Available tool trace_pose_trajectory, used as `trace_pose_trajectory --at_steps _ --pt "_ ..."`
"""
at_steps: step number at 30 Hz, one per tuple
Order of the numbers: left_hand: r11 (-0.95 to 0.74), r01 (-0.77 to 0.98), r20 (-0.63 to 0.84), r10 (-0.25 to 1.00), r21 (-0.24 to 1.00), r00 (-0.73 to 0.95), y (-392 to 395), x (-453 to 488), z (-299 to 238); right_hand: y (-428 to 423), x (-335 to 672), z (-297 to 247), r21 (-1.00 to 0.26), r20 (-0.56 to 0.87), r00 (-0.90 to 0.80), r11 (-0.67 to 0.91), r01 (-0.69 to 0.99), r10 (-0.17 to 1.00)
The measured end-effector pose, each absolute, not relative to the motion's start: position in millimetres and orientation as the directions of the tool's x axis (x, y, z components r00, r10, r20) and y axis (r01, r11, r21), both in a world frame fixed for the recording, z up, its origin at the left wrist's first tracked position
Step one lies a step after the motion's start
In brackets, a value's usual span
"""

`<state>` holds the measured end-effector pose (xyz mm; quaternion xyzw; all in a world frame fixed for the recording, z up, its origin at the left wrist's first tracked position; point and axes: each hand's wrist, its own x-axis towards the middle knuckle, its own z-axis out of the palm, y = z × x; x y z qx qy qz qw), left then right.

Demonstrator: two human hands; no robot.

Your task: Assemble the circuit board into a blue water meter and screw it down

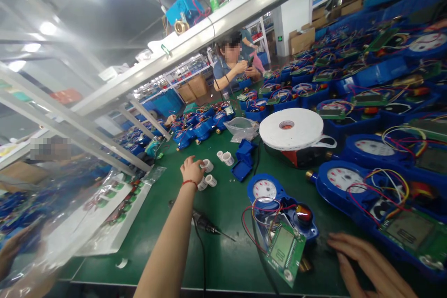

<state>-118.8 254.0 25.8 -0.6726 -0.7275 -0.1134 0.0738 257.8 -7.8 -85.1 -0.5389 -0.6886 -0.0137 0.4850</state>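
Observation:
My left hand point(192, 170) reaches forward over the green table point(223, 223), its fingers closed around a small white plastic ring point(207, 165); two more white rings point(208, 181) lie right beside it. A red string circles that wrist. My right hand point(366, 260) rests flat, fingers apart, at the near right, next to an opened blue water meter point(279, 205) with coloured wires and a green circuit board point(284, 247) hanging from it.
A black electric screwdriver point(206, 223) lies between my arms. A large white tape roll point(291, 129) sits on a meter behind. Many blue meters point(377, 195) crowd the right side. Bagged parts point(104, 214) lie at left. Another person point(232, 67) works across the table.

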Motion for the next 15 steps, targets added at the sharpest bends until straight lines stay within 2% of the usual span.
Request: trace_pose_trajectory --at_steps 3,6,11,13,15 --pt "0.042 0.992 0.31 0.948 0.116 -0.077 254.7 -111.8 32.8 -5.8 258.4 -83.5 -0.48 0.701 0.056 0.411 0.775 0.711" --pt "-0.012 0.976 0.433 0.897 0.218 -0.085 226.3 -99.9 56.6 -6.0 256.5 -79.9 -0.492 0.701 0.061 0.421 0.762 0.71" --pt "-0.187 0.892 0.606 0.787 0.411 -0.114 102.4 -59.4 91.9 -14.0 246.0 -58.4 -0.6 0.696 0.116 0.486 0.635 0.708" --pt "-0.225 0.766 0.555 0.808 0.603 -0.2 46.0 -40.2 91.4 -16.4 240.8 -43.0 -0.627 0.709 0.136 0.53 0.57 0.692" --pt "-0.268 0.599 0.508 0.817 0.755 -0.274 1.7 -23.3 82.4 -14.6 236.9 -25.2 -0.598 0.728 0.059 0.591 0.541 0.683"
